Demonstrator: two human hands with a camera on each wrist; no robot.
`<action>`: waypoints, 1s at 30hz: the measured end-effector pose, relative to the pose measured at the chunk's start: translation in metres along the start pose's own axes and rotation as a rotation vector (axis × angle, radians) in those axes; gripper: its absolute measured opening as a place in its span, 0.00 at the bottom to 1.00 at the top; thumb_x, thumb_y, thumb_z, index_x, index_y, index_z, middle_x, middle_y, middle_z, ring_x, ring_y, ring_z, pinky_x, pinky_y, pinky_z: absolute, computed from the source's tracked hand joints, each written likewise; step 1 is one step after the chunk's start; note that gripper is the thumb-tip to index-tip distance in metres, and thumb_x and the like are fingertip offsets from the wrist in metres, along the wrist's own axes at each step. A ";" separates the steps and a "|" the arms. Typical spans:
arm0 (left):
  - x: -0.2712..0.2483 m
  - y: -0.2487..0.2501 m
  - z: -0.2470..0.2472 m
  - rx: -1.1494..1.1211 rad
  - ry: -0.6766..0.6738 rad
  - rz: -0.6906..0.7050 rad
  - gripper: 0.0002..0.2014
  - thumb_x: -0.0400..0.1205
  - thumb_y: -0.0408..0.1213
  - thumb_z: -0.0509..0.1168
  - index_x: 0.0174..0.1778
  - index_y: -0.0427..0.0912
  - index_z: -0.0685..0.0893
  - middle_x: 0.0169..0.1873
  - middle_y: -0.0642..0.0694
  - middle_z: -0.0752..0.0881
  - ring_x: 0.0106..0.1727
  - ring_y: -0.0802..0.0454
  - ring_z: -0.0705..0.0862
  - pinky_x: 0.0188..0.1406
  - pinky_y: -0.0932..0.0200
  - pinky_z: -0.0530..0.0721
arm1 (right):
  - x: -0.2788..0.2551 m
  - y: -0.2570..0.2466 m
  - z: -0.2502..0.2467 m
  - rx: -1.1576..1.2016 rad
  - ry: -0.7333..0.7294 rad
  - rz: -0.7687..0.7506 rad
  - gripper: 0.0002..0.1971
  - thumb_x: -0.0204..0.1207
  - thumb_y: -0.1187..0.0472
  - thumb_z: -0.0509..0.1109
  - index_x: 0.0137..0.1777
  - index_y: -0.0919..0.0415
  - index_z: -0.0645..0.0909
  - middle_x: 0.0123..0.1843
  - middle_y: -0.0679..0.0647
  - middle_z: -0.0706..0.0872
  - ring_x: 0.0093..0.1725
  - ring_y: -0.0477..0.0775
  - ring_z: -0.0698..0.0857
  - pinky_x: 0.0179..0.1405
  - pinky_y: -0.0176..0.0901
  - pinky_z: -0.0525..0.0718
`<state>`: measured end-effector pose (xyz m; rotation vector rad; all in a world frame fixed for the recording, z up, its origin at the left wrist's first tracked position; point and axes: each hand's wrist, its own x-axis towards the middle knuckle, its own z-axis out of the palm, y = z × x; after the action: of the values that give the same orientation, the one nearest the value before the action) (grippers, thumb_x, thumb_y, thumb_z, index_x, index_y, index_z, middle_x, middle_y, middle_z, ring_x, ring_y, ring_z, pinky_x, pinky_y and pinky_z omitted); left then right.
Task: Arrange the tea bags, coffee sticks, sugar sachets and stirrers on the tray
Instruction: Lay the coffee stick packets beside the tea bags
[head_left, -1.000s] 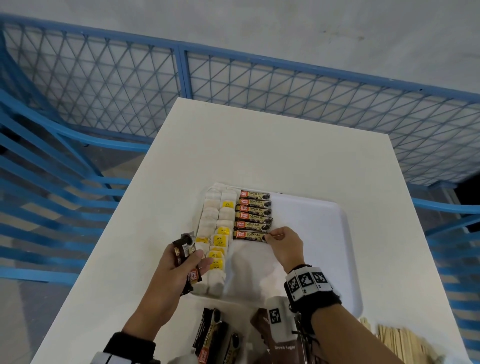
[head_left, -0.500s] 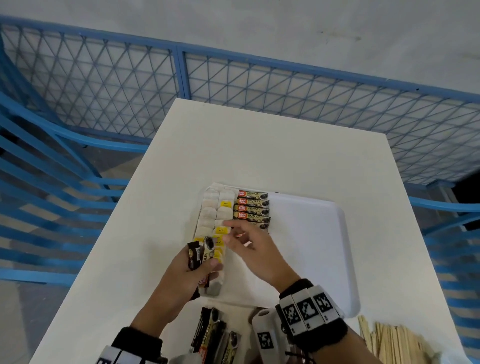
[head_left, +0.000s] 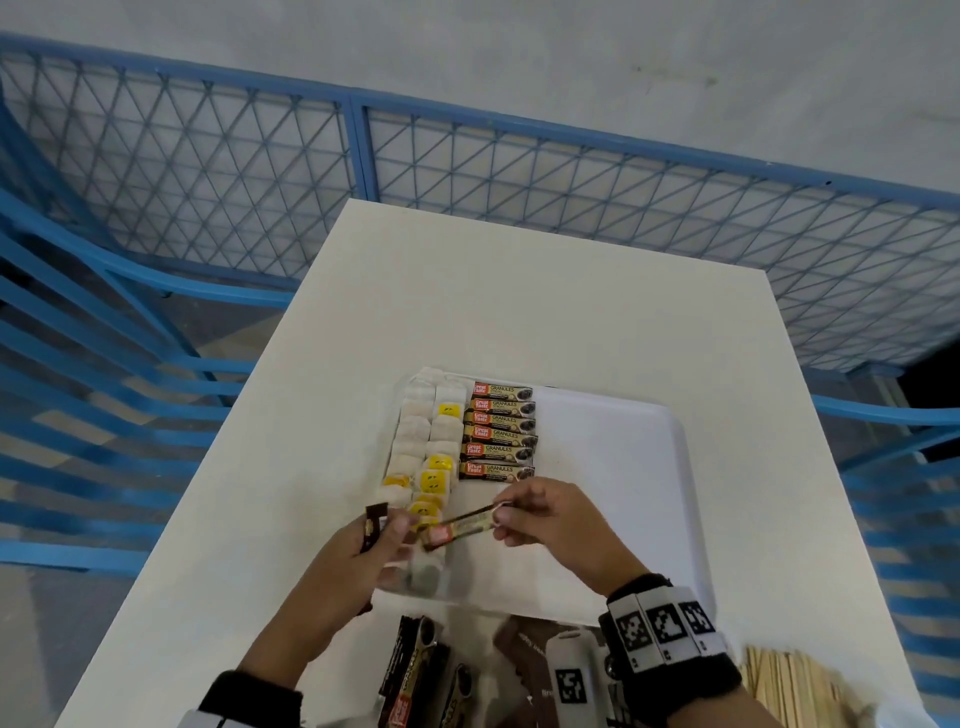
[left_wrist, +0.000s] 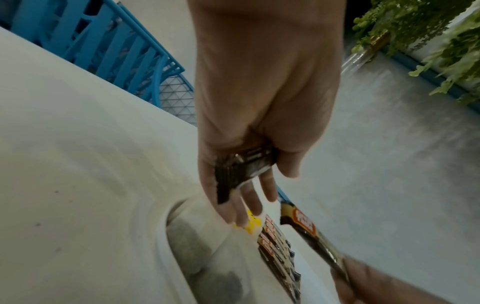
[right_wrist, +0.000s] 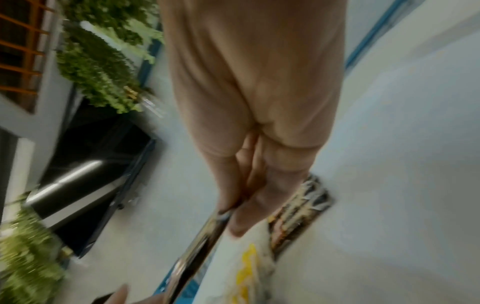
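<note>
Coffee stick (head_left: 462, 526) airborne at frame centre, above tray (head_left: 613, 467), just below six-stick row (head_left: 498, 431). Right hand (head_left: 550, 525) pinches its right end. Left hand (head_left: 363, 545) thumb clamps spare sticks (head_left: 373, 527), fingers extended. Tea bags (head_left: 421, 447) fill left columns. Risk: end-only pinch lets stick swing, skewing row; loose spares may slip onto table (head_left: 519, 301).
</note>
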<state>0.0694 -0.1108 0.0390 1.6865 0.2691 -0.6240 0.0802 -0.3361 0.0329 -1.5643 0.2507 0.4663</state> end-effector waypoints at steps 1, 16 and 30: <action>-0.001 -0.001 -0.002 0.012 0.043 0.007 0.12 0.84 0.47 0.57 0.53 0.52 0.85 0.49 0.50 0.87 0.55 0.52 0.85 0.57 0.54 0.82 | 0.001 0.004 -0.005 0.003 0.086 0.022 0.04 0.75 0.73 0.69 0.46 0.65 0.82 0.37 0.57 0.88 0.35 0.49 0.88 0.38 0.36 0.87; -0.005 -0.004 0.000 -0.190 0.158 -0.036 0.17 0.83 0.49 0.58 0.52 0.37 0.80 0.25 0.51 0.76 0.26 0.53 0.71 0.35 0.60 0.73 | 0.038 0.046 -0.007 -0.164 0.519 0.188 0.07 0.72 0.62 0.75 0.44 0.60 0.80 0.38 0.55 0.87 0.30 0.45 0.81 0.31 0.34 0.76; -0.012 -0.001 0.004 -0.172 0.116 0.146 0.04 0.77 0.33 0.69 0.44 0.37 0.83 0.28 0.50 0.85 0.29 0.60 0.80 0.32 0.66 0.80 | 0.031 0.030 0.010 -0.350 0.554 0.039 0.14 0.75 0.59 0.70 0.58 0.60 0.73 0.47 0.56 0.81 0.41 0.49 0.79 0.38 0.33 0.73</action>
<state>0.0577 -0.1122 0.0444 1.5622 0.2720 -0.3843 0.0931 -0.3235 -0.0073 -2.0176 0.6505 0.0954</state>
